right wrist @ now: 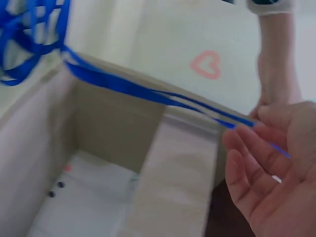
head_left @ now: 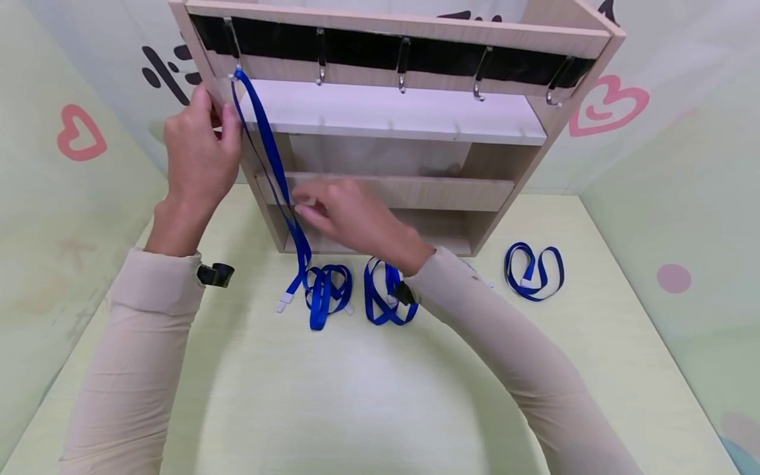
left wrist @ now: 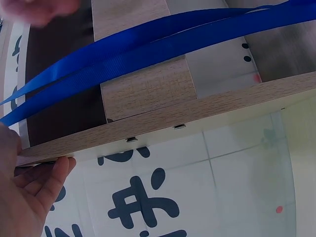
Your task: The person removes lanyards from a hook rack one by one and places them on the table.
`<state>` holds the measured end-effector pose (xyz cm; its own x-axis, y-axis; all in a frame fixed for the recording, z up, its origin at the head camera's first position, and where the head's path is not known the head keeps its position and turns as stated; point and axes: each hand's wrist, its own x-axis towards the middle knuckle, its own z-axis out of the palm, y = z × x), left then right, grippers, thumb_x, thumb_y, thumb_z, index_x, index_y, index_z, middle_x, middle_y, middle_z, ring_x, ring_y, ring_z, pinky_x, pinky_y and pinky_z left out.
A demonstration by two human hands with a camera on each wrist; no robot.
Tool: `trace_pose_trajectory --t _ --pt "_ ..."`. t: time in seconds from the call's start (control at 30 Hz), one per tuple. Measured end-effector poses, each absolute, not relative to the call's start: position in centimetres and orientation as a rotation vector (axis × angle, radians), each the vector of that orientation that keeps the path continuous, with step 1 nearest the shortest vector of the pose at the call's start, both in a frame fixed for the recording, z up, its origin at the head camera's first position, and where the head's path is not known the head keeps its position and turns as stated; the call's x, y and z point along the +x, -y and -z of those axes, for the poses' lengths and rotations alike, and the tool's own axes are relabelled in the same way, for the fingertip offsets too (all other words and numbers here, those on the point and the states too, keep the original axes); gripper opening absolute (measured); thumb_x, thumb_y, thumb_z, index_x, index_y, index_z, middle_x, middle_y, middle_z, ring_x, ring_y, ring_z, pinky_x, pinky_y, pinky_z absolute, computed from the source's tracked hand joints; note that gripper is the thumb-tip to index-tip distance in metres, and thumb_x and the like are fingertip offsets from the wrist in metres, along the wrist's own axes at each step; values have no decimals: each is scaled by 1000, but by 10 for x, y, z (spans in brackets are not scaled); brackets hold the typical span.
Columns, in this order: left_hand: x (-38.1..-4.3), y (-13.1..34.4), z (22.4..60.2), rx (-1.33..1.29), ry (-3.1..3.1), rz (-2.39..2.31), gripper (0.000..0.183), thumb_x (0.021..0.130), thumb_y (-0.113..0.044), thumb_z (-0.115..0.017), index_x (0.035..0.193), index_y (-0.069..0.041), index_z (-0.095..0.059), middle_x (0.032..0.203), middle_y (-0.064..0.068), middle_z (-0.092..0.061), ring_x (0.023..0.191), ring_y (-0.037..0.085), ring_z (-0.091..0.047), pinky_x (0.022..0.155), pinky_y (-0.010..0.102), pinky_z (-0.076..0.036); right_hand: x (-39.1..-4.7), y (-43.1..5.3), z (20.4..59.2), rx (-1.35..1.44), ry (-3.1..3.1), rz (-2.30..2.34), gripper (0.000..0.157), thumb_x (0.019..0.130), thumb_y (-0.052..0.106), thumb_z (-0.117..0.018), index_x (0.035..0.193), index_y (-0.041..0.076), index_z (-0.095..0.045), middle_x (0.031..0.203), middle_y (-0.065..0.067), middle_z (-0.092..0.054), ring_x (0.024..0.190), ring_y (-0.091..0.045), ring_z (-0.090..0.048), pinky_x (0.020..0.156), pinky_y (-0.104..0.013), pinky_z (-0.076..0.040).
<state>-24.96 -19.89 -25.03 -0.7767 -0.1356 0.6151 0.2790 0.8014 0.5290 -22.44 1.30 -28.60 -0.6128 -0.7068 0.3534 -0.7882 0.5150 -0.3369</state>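
Note:
A blue lanyard (head_left: 270,142) hangs from the leftmost hook (head_left: 233,43) of a wooden shelf unit (head_left: 398,26), its lower end with a white clip (head_left: 285,300) down on the table. My left hand (head_left: 202,148) grips the unit's left side panel (left wrist: 163,129) near the top, fingers behind the edge in the left wrist view. Blurred, my right hand (head_left: 350,211) is just right of the hanging straps, its fingers loosely bent. The right wrist view has those relaxed fingers (right wrist: 261,148) overlapping the blue strap, while in the left wrist view they appear apart from it.
Several bare metal hooks (head_left: 402,63) line the black strip to the right. Coiled blue lanyards lie on the table before the unit: one left (head_left: 329,290), one partly behind my right wrist (head_left: 380,310), one far right (head_left: 534,270). Patterned walls (head_left: 700,165) enclose the table.

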Motion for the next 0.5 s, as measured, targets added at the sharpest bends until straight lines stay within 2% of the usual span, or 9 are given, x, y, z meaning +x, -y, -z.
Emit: trace_pose_trajectory --t 0.13,0.2,0.23,0.37,0.5 --pt "-249 198 250 -117 2316 807 42 103 -28 -41 119 6 -59 109 21 -72 103 29 -71 88 44 -59 -223 0 263 1148 2566 -808 36 101 25 -58 132 6 -62 125 -7 -69 90 -8 -70 73 -13 -54" --pt "-248 198 250 -123 2312 798 42 103 -28 -41 118 7 -59 108 22 -72 102 30 -71 88 45 -59 -221 7 252 1088 2574 -799 41 102 28 -56 137 7 -58 125 -4 -69 90 -7 -68 74 -13 -52" --pt "-248 198 250 -122 2312 794 42 103 -28 -41 118 7 -59 107 22 -72 101 31 -71 87 44 -59 -221 11 247 1059 2583 -797 44 102 30 -54 140 8 -55 125 -3 -68 89 -6 -67 73 -13 -51" --pt "-247 198 249 -123 2306 780 42 103 -28 -40 115 8 -59 104 24 -72 98 33 -71 81 28 -56 -218 26 233 961 2589 -777 52 103 34 -49 149 9 -44 122 -1 -66 83 -7 -61 67 -16 -47" --pt "-247 198 249 -111 2305 789 41 103 -28 -41 113 8 -59 105 24 -72 98 33 -71 79 25 -54 -218 41 226 883 2580 -818 49 103 37 -48 145 11 -46 117 0 -65 81 -8 -57 62 -17 -45"
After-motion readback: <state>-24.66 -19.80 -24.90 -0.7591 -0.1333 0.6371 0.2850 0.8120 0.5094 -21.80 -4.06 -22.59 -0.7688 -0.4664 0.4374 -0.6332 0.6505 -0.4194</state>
